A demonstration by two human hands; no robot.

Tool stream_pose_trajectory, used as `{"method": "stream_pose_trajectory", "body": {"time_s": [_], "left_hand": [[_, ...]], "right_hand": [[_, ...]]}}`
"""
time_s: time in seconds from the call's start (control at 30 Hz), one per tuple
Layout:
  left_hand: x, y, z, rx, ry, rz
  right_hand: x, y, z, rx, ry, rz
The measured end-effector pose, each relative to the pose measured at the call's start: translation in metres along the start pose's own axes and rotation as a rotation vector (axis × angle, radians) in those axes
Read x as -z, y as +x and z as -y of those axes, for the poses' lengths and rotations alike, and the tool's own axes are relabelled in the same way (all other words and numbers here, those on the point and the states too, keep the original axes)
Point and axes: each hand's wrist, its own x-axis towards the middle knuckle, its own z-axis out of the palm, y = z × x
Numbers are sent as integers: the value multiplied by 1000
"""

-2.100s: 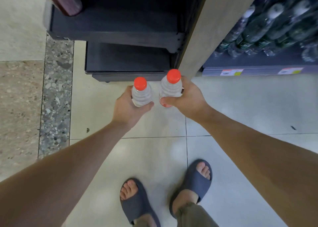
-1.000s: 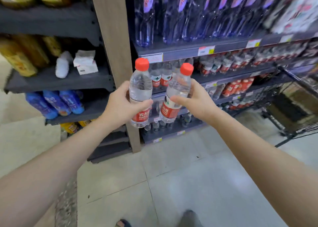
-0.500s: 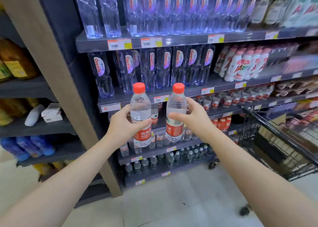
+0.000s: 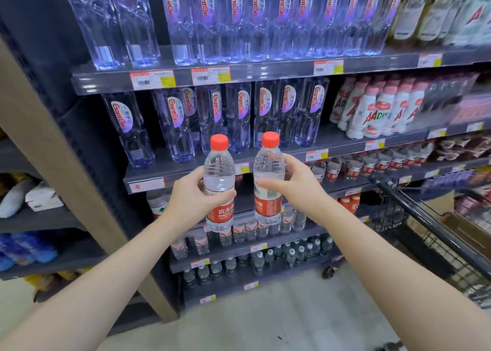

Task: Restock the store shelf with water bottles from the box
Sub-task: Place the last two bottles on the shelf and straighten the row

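I hold two clear water bottles with red caps and red labels, both upright in front of the store shelf. My left hand (image 4: pixel 195 196) grips the left bottle (image 4: pixel 219 170) around its middle. My right hand (image 4: pixel 295 184) grips the right bottle (image 4: pixel 268 164) the same way. Behind them, a shelf (image 4: pixel 265 241) carries a row of the same red-labelled bottles (image 4: pixel 249 229). More of these bottles (image 4: pixel 372 163) stand on the shelf to the right. The box is out of view.
Tall clear bottles (image 4: pixel 239 111) fill the two upper shelves, white drink bottles (image 4: pixel 377 111) stand to their right. Small bottles (image 4: pixel 265 260) line the lowest shelves. A black wire shopping cart (image 4: pixel 438 233) stands at the right. A wooden upright (image 4: pixel 66 164) divides the shelving at left.
My view has swung up from the floor and my feet to the shelves. Both hands have carried the bottles up and closer to the shelf with the red-labelled bottles.
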Motion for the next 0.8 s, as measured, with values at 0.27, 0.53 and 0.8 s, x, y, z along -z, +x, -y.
{"method": "stream_pose_trajectory", "body": {"time_s": [0.27, 0.53, 0.8], "left_hand": [[-28, 30, 29, 41, 50, -37], [-74, 48, 79, 114, 84, -187], [-118, 59, 172, 81, 116, -253]], "right_hand": [[9, 47, -42, -24, 15, 96], [6, 94, -106, -18, -1, 203], [-9, 121, -213, 52, -10, 281]]}}
